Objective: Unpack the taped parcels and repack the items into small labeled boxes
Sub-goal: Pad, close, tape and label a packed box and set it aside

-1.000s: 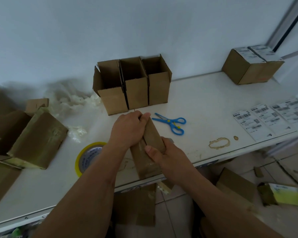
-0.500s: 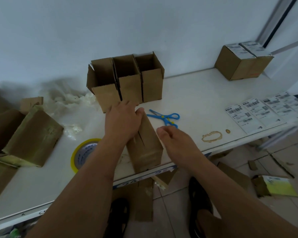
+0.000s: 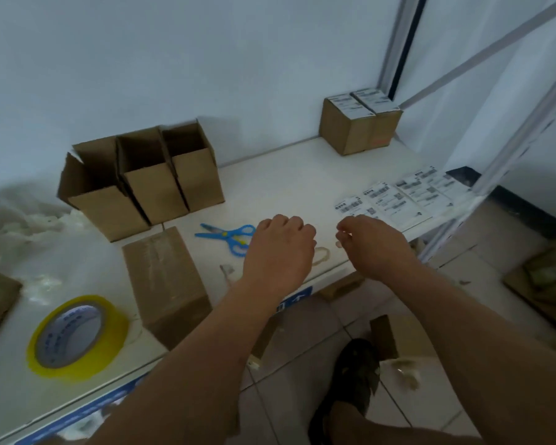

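Your right fingers (image 3: 344,231) look pinched on something tiny, though I cannot tell what; your left hand (image 3: 278,248) is loosely curled and empty. Both hover over the surface (image 3: 286,175) near the labels (image 3: 402,195). The taped parcel (image 3: 166,281) lies left, probably light and stiff; grip its long sides.

Single head-worn view, looking forward and down from close above the white surface (image 3: 302,175), across its near edge toward the wall.
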